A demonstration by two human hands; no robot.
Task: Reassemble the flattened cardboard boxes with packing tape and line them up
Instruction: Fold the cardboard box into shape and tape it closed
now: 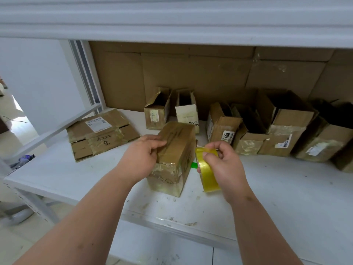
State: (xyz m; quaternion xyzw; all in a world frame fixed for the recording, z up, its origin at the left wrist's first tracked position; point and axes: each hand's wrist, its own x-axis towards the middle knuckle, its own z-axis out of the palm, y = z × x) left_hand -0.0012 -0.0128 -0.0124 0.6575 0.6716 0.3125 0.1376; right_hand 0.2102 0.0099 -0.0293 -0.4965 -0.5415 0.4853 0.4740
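A small cardboard box (174, 155), glossy with old tape, stands closed on the white shelf (277, 188) in front of me. My left hand (142, 153) grips its top left edge, fingers curled over the top. Just right of the box, my right hand (222, 165) holds a roll of yellowish packing tape (207, 173), thumb and fingers pinching at the top of the roll. A flattened box (101, 132) with a shipping label lies at the left of the shelf.
Several assembled open boxes (286, 129) stand in a row along the back, from centre to right edge. Large cardboard sheets (210, 73) line the rear wall. A shelf board (172, 22) hangs overhead. A small green item (194, 165) lies behind the roll.
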